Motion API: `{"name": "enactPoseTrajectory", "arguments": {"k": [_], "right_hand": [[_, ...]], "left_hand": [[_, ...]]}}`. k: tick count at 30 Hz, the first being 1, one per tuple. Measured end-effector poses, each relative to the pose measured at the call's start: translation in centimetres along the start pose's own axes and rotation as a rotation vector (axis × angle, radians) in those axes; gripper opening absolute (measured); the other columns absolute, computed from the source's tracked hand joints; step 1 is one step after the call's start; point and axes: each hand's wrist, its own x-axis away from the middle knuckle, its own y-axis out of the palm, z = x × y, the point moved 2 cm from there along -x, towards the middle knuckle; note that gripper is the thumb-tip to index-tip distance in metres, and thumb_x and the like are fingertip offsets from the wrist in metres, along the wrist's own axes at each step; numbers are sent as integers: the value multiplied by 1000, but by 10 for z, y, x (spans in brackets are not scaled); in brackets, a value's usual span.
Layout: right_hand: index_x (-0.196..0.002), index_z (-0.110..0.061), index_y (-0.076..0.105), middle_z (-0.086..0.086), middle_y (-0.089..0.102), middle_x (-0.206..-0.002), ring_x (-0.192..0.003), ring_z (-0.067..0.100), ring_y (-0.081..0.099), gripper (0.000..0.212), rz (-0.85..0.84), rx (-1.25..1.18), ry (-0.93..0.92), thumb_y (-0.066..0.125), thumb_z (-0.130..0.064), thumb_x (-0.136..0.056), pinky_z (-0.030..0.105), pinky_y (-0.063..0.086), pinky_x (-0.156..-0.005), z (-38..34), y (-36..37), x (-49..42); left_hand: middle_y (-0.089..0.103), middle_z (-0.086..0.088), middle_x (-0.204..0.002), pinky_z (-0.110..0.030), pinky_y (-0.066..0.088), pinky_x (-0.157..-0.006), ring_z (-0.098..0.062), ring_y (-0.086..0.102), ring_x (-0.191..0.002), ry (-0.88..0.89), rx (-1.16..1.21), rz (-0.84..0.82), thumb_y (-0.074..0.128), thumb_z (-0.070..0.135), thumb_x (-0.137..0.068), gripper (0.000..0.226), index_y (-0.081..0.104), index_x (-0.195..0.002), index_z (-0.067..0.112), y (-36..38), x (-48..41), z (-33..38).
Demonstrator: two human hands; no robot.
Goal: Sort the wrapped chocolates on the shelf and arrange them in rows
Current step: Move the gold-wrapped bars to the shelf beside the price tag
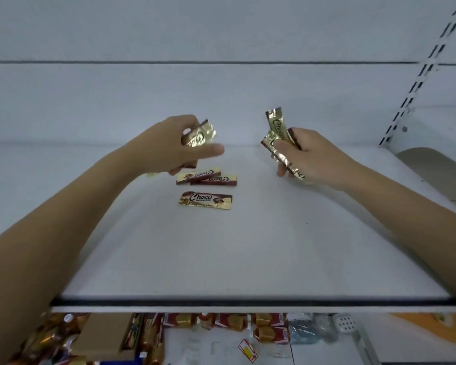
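Sorting looks barely begun: three chocolates (206,200) lie on the shelf (248,246), two overlapping and no row formed, while the left hand (174,148) grips one bar (199,134) and the right hand (311,156) clutches several more bars (275,127).

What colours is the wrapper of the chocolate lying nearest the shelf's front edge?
The wrapper is gold and dark brown with white Choco lettering; head view.

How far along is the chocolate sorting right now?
Early. The front chocolate lies flat on the shelf; the overlapping pair behind it sits crooked. The left hand holds one bar, the right hand grips a bunch. Left: placing those, straightening rows.
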Motion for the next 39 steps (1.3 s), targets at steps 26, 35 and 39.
{"name": "enactPoseTrajectory", "arguments": {"k": [26, 35, 39], "right_hand": [[-90, -19, 61, -1, 70, -77, -52, 13, 62, 12, -46, -458, 131, 51, -26, -93, 24, 48, -50, 10, 12, 4], [-86, -17, 59, -4, 65, -58, -44, 10, 56, 18, 27, -378, 106, 49, -30, -94, 18, 41, -40, 12, 13, 4], [-94, -14, 59, 5, 60, -63, -41, 6, 55, 20, 135, -313, 68, 49, -31, -94, 16, 37, -37, 13, 15, 6]], "left_hand": [[53, -2, -68, -16, 42, -56, -11, 51, -59, 0, 263, -108, 56, 16, -88, 17, 45, -76, 12, 16, 2, 2], [64, -16, -100, -27, 46, -63, -16, 54, -67, -187, 471, -84, 51, 9, -87, 17, 43, -102, 12, 29, -10, -16], [60, 1, -88, -15, 38, -39, -14, 47, -54, -25, 299, 89, 41, 19, -94, 46, 24, -135, 32, 39, -15, -17]]}}
